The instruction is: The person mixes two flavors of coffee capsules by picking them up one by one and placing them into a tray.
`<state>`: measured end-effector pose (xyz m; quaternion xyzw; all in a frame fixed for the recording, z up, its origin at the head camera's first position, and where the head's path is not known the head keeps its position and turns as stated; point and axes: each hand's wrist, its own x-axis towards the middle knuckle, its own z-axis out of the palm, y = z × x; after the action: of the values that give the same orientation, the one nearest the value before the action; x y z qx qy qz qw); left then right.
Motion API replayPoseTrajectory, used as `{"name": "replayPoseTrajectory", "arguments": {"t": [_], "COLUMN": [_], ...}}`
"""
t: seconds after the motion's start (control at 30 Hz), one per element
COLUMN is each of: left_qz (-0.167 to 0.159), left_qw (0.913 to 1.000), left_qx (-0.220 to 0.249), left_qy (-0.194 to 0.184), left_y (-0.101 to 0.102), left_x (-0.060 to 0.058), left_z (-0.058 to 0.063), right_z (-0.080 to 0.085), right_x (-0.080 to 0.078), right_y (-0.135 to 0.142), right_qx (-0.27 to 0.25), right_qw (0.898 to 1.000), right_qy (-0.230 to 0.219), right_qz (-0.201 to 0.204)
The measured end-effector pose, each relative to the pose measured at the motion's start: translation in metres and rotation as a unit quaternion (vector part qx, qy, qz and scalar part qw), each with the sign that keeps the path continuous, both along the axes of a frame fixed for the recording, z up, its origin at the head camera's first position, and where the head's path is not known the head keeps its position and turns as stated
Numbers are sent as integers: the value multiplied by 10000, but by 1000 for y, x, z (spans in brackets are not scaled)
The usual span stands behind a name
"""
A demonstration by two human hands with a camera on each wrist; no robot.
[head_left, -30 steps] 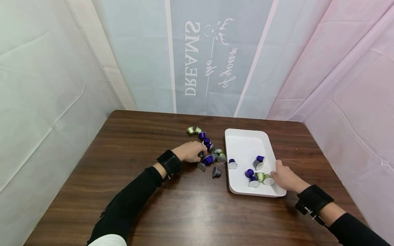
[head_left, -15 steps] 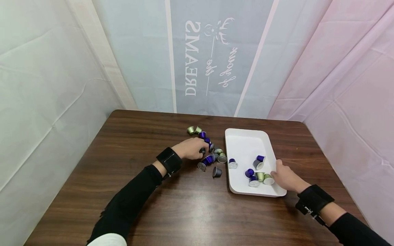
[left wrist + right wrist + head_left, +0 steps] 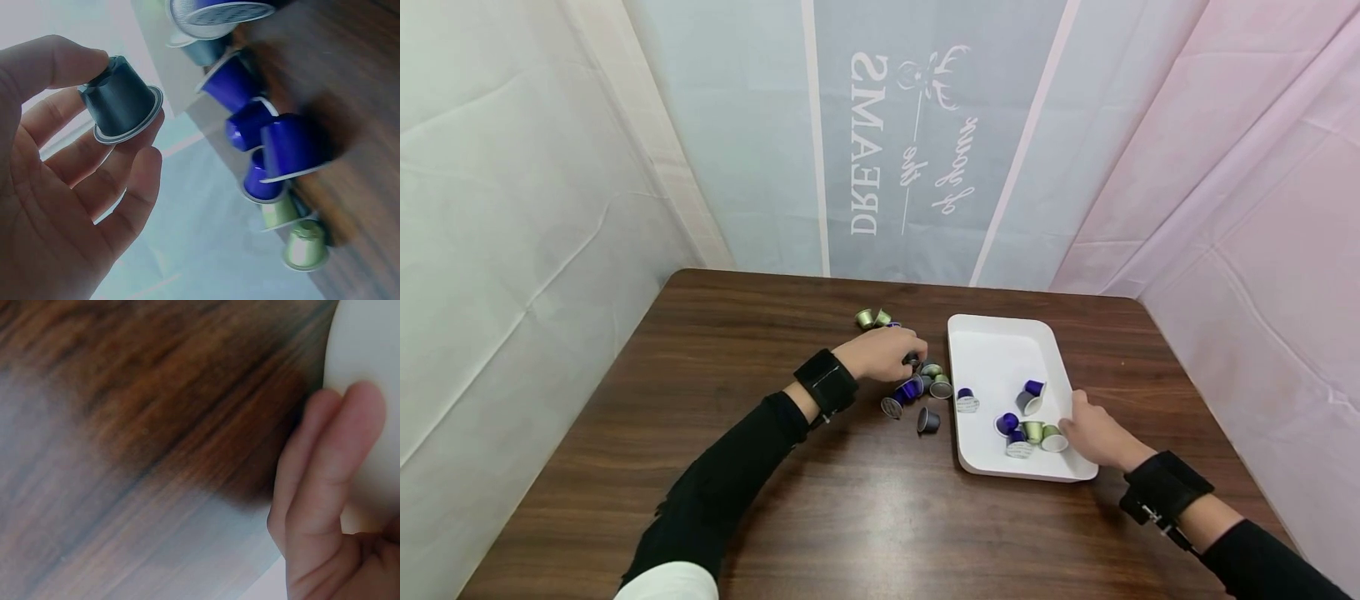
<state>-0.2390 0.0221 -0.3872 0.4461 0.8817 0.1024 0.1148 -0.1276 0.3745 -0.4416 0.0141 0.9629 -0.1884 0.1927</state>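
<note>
In the left wrist view, my left hand (image 3: 886,353) pinches a dark grey coffee capsule (image 3: 120,100) between thumb and fingers, its wide rim turned away from the thumb. The hand is over a loose group of capsules on the table, hiding some of them in the head view. My right hand (image 3: 1097,428) grips the right side of a white tray (image 3: 1000,342), fingers along its outer wall. Inside the tray lie several capsules, among them a green capsule (image 3: 1033,431) and a purple capsule (image 3: 1033,387).
Left of the tray lie a purple capsule (image 3: 907,390), a green capsule (image 3: 941,386) close to its wall, and a grey capsule (image 3: 928,420) nearer the front. Two green ones, including this capsule (image 3: 864,318), lie farther back on the wooden table (image 3: 850,517). Cloth hangs around the table.
My left hand lifts the dark grey capsule and moves right toward the tray, now covering purple capsules that showed before. The right hand and tray stay in place.
</note>
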Motion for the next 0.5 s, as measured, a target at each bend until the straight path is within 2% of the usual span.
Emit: {"name": "replayPoseTrajectory", "arguments": {"t": [0.5], "left_qz": [-279], "left_qw": [9996], "left_qx": [36], "left_qy": [27], "left_y": [28], "left_x": [-4], "left_z": [20], "right_z": [1], "right_x": [0], "right_y": [-1], "right_qx": [-11], "right_qw": [10000], "right_qy": [-8], "right_qz": [-21]}}
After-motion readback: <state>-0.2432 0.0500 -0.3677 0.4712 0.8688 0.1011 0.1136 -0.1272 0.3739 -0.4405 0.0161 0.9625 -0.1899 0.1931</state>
